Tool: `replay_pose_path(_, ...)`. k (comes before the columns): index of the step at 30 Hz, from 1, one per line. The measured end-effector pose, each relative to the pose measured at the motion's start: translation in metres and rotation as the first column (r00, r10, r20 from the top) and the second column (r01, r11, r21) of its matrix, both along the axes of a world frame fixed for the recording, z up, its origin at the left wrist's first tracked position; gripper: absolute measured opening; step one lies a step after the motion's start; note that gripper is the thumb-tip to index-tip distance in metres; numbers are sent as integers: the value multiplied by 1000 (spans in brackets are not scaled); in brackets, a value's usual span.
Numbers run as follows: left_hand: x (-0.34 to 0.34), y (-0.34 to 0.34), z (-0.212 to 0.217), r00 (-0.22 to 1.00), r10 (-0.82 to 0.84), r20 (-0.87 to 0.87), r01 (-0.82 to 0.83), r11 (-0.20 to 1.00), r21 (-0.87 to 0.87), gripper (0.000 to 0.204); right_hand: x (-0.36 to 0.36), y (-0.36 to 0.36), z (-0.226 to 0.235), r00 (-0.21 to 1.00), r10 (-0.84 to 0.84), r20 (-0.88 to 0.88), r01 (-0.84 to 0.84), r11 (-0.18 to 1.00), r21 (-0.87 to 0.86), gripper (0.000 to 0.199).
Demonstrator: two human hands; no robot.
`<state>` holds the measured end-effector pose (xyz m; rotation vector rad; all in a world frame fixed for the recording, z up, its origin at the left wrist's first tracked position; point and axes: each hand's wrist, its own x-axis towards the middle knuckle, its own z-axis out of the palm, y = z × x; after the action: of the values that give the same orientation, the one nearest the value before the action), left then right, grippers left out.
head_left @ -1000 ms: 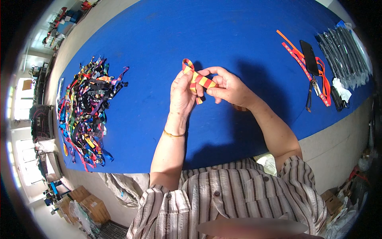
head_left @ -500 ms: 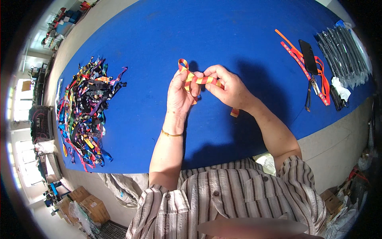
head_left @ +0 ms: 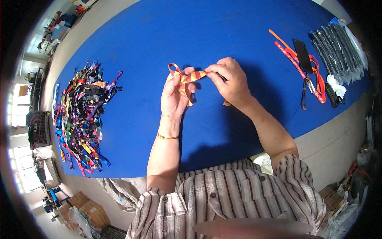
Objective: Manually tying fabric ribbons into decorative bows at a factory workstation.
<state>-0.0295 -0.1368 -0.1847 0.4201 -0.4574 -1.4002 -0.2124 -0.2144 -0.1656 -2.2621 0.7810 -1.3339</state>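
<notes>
A red-and-yellow striped ribbon is stretched between my two hands above the blue table. My left hand pinches it near one end, where a small loop stands up past the thumb; a short tail hangs below the fingers. With thumb and fingertips, my right hand grips the ribbon farther along and holds it taut. Another bit of the ribbon shows beneath my right wrist. What lies inside my right palm is hidden.
A heap of many-coloured straps lies on the blue table at the left. At the right are a black phone, an orange lanyard, white tissue and a row of dark plastic-wrapped packs. Cardboard boxes stand on the floor at lower left.
My right hand has slid along the ribbon and turned, pulling it straighter away from my left hand. My left hand keeps its pinch. The whole view has shifted slightly.
</notes>
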Motion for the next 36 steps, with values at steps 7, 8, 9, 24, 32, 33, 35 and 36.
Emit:
replay_pose_path(7,-3,2,-1,999,-47,-8,47,998,-52,20,1,2,-12,950,137,281,-283,757,589,10)
replay_pose_path(8,-1,2,-4,996,-93,10,93,991,-94,20,-2,2,-12,950,135,281,-282,757,589,10)
replay_pose_path(9,-1,2,-3,996,-92,10,93,991,-92,20,-5,2,-3,942,175,286,-327,662,674,11)
replay_pose_path(24,-9,5,6,942,-90,322,108,993,-39,27,2,2,-15,879,189,437,-470,494,732,14)
replay_pose_path(32,-7,3,3,949,-62,308,64,998,4,20,-3,2,-4,925,252,285,-378,525,762,19)
replay_pose_path(33,-7,3,3,949,-62,308,64,998,4,20,-4,0,-4,919,264,295,-392,506,768,19)
replay_pose_path(35,-8,2,2,955,-42,293,49,999,-16,20,-4,0,-1,912,277,304,-406,487,774,20)
replay_pose_path(36,-8,3,2,955,-42,293,49,999,-15,20,-3,2,3,899,273,344,-435,451,779,19)
